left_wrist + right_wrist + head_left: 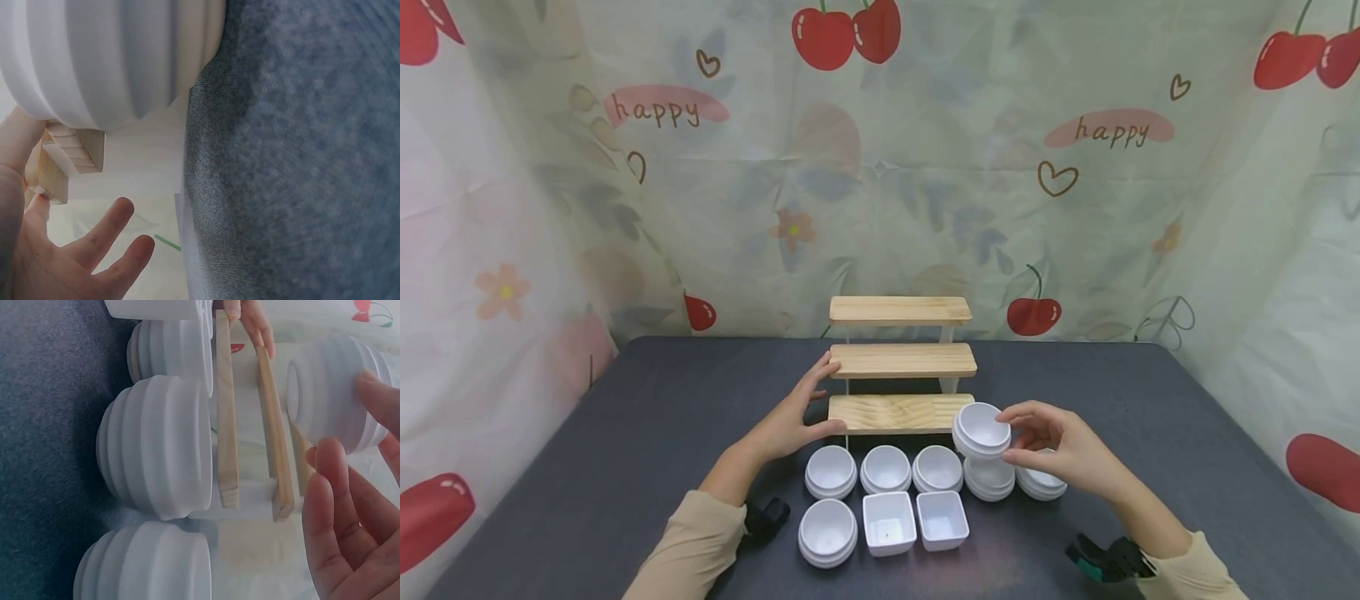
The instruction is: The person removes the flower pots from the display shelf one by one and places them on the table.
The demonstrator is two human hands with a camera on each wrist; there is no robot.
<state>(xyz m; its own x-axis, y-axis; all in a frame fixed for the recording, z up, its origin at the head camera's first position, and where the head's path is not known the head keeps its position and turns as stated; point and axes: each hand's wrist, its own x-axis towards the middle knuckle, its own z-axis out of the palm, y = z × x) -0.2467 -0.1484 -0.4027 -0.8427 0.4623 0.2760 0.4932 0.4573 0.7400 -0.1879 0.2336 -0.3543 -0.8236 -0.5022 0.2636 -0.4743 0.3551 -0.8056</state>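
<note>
My right hand (1063,446) pinches a white, round, ribbed flowerpot (982,429) by its side, between thumb and fingers. In the head view it overlaps the right end of the lowest wooden tier and another round pot (989,480); the right wrist view shows this held pot (337,390) raised off the table. On the left, my left hand (790,421) touches the ends of a three-tier wooden stand, thumb at the lowest tier (891,414) and a fingertip at the middle tier (902,361). Its other fingers (103,234) are spread, holding nothing.
In front of the stand are several round white pots (886,469) in a row. Nearer are another round pot (827,533) and two square ones, one left (890,523) and one right (943,520). A dark cloth (700,400) covers the table; a printed curtain (880,208) hangs behind.
</note>
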